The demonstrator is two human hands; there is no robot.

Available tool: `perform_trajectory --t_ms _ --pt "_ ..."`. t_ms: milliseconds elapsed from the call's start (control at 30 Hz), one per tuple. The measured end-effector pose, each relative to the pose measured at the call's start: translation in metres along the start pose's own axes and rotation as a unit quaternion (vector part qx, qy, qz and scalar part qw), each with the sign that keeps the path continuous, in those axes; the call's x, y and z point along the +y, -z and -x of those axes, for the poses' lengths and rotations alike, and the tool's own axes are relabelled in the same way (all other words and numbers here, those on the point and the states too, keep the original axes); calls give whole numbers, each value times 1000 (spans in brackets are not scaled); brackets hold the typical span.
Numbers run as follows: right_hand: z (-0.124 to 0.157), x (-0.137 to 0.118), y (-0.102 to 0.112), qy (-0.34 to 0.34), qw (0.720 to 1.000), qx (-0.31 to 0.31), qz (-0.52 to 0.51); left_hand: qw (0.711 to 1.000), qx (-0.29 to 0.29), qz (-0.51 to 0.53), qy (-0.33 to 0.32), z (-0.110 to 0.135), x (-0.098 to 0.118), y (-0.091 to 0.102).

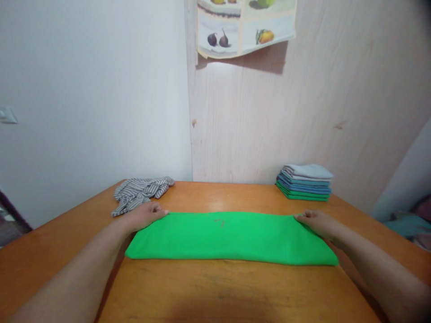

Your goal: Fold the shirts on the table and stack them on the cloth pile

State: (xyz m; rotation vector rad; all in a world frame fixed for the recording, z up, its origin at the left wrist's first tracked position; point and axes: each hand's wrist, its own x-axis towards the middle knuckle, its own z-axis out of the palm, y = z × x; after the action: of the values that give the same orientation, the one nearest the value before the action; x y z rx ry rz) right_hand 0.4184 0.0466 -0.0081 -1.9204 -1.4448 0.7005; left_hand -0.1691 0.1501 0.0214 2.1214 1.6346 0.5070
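A bright green piece of cloth (pixel 229 237), folded into a long strip, spans the middle of the view over the wooden table. Its upper left corner is pinched between the thumb and fingers of my left hand (pixel 148 215). On the other side, my right hand (pixel 314 222) grips the upper right corner the same way. The far edge is drawn nearly straight between both hands, and the wider near edge lies toward me. A small faint mark shows near the cloth's upper middle. Whether the cloth is a shirt or something else, I cannot tell.
A crumpled black-and-white striped cloth (pixel 141 193) lies at the table's back left. At the back right stands a stack of folded cloths (pixel 305 181) in grey, blue and green. The wooden table (pixel 222 287) meets a wall where a fruit poster (pixel 247 29) hangs.
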Motion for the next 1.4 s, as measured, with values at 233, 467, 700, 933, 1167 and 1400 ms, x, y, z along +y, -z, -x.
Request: perform_trajectory --t_ms 233,467,700,933,1167,1400 --pt "4 -8 9 0 976 144 164 984 113 -122 56 2 8 15" --pt "40 -61 -7 139 955 127 230 978 119 -105 -137 21 111 -26" --pt "42 -41 -49 189 936 -9 296 963 -58 -141 -222 42 133 -90" --pt "36 -22 -52 178 935 -27 306 957 -86 -167 -220 42 118 -93" --pt "40 -28 -53 181 933 -15 311 960 -97 -167 -201 46 128 -87" --pt "34 -23 -43 156 936 7 314 953 -49 -152 -257 45 165 -96"
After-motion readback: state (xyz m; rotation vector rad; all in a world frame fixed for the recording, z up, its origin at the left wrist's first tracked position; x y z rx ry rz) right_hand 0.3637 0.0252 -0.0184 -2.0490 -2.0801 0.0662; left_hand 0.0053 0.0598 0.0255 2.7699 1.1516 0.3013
